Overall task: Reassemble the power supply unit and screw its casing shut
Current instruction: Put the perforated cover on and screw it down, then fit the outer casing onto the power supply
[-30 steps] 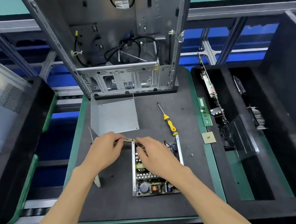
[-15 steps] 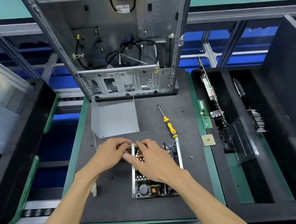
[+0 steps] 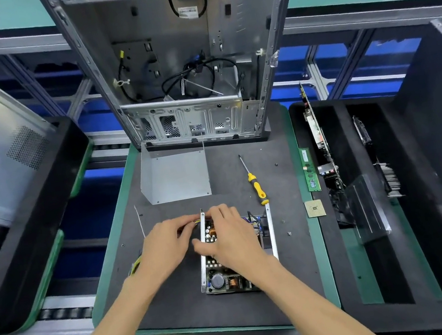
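Both hands (image 3: 196, 240) on open supply unit (image 3: 231, 278)

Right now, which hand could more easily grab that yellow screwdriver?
The right hand, probably. The screwdriver lies just beyond it on the right of the open power supply; the left hand sits on the far side, holding wires.

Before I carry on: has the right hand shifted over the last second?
Yes. The right hand has crept away from the person along the open power supply, toward its far end and the screwdriver.
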Motion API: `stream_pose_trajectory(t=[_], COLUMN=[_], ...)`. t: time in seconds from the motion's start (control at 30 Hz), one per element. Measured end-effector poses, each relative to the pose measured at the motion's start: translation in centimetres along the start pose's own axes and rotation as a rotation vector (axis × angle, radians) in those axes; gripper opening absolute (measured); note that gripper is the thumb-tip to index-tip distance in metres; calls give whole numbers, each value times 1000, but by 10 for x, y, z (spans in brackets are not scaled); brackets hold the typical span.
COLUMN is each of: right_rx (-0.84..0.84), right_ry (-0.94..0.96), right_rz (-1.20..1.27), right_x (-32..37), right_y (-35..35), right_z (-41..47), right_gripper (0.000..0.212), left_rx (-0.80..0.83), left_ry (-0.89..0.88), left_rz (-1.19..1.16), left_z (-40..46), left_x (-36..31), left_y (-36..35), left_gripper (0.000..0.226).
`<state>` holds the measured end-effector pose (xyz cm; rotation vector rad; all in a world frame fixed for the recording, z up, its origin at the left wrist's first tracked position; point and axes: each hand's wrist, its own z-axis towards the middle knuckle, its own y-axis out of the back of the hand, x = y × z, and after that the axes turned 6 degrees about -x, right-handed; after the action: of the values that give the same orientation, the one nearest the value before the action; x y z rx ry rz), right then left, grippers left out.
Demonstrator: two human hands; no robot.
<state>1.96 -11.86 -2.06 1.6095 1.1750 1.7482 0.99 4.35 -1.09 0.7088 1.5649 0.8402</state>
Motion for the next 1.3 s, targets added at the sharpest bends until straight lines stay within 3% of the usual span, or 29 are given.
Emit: stream_pose_trajectory(t=[0.1,0.27,0.53,0.67,0.9,1.0,1.1,1.23,1.3], right_rx=[-17,-41,-40,-30,43,66,29,-27,-66], right_ry=[-2,-4,0,-7,50,-34,-61,-110,-137], right_rz=[-26,-26,-44,-64,-126,18,102,193,237], right_x=[2,4,7,10,7,7,7,5,3], right_y=[-1,-1,1,3,9,18,26,35,38], right_z=[-1,-2,-4,-4,-3,2,11,31,43], right_gripper=[52,47,48,50,73,86,78,62,54], left_rx=[-26,-1,-43,42,23,12,-81,-377,-444], left_ry=[-42,-37,-37,44,159,139,118,172,220], left_rz=[-56,-354,-414,-497,-469,-390,-342,-358,-370], left_z=[-20,-29,-30,-27,-17,-12,-3,15,27], left_x=[9,21,22,18,16,16,15,13,15], left_y=[-17,-34,-42,-36,-22,-14,-3,16,25], left_gripper=[40,47,45,45,35,28,24,15,19])
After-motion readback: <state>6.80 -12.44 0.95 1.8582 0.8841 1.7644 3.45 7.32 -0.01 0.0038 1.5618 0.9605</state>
